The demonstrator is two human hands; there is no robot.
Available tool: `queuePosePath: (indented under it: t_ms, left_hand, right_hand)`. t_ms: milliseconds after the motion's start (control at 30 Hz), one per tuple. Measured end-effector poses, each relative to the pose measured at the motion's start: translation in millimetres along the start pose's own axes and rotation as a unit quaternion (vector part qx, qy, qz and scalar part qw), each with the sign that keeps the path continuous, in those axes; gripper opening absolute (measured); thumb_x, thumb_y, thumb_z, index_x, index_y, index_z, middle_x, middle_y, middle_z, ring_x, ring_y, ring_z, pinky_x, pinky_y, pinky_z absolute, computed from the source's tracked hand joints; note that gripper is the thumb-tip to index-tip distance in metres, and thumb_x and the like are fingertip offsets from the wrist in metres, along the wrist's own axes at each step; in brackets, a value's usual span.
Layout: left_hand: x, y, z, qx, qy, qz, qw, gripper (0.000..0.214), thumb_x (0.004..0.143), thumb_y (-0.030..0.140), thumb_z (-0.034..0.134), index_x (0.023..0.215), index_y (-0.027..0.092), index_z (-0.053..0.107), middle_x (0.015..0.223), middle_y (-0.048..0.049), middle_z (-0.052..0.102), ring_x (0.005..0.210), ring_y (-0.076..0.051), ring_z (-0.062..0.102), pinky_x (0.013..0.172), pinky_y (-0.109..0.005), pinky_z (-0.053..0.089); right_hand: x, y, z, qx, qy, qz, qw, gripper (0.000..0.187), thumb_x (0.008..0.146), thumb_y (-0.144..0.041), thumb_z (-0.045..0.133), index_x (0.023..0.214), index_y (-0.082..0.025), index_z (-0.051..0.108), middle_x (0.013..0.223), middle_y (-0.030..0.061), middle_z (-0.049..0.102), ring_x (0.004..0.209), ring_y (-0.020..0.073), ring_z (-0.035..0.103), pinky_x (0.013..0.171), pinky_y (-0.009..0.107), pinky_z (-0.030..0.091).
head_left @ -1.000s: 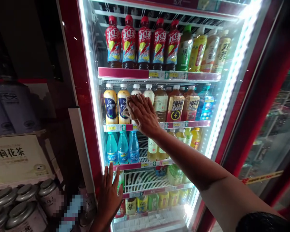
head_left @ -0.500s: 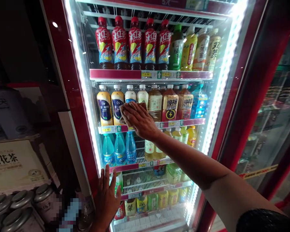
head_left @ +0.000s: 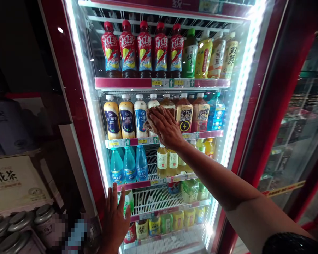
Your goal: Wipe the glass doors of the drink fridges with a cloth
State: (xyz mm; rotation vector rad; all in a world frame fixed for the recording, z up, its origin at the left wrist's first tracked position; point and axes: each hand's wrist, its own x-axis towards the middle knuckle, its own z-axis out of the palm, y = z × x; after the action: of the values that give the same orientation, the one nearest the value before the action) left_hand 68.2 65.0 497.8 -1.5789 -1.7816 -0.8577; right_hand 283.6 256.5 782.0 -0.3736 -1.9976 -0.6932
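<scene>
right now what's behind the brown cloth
A white-capped pale bottle and a blue-labelled white bottle show partly; what the brown cloth and right hand cover cannot be seen.

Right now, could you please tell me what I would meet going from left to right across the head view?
Silver-lidded tins, the left hand, the brown cloth under the right hand, a yellow-orange bottle, a yellow-and-red strip.

brown cloth (head_left: 149, 125) | crumpled | against upright, clear glass door (head_left: 153, 203)

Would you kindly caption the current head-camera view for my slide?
Right hand holds a brown cloth against a glass-fronted drinks cooler, left hand open lower down.
</scene>
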Motion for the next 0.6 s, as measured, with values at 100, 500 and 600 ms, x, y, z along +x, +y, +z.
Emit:
queuePosePath:
  t_ms: [100,500,600]
  left_hand:
    - [2.2,6.2,-1.7,-0.005,0.012,-0.011,1.0,0.09,0.096,0.017,0.055,0.166,0.036,0.002,0.176,-0.0126,0.005,0.161,-0.039,0.01,0.12,-0.066,0.038]
    - [6.2,13.7,-4.0,-0.018,0.034,-0.019,0.999,0.091,0.096,0.017,0.057,0.166,0.037,0.003,0.176,-0.0126,0.009,0.16,-0.041,0.016,0.12,-0.068,0.04]
    - [15.1,15.7,-8.5,-0.016,0.055,-0.036,0.998,0.092,0.095,0.019,0.06,0.166,0.039,0.005,0.172,-0.0132,0.02,0.156,-0.041,0.029,0.119,-0.065,0.042]
  right_hand:
    - [-6.1,4.5,0.1,-0.007,0.015,0.005,1.0,0.058,0.106,-0.025,0.042,0.163,-0.023,0.034,0.17,0.0026,0.035,0.164,0.0207,0.01,0.136,0.05,0.021]
    - [-25.0,22.7,-5.7,-0.007,0.02,0.004,1.0,0.06,0.105,-0.025,0.045,0.163,-0.023,0.033,0.169,0.0032,0.037,0.164,0.0224,0.012,0.135,0.052,0.024]
    - [-33.3,26.6,-7.0,-0.001,-0.016,-0.032,0.999,0.061,0.103,-0.023,0.046,0.163,-0.027,0.034,0.167,0.0009,0.042,0.163,0.0203,0.017,0.135,0.049,0.026]
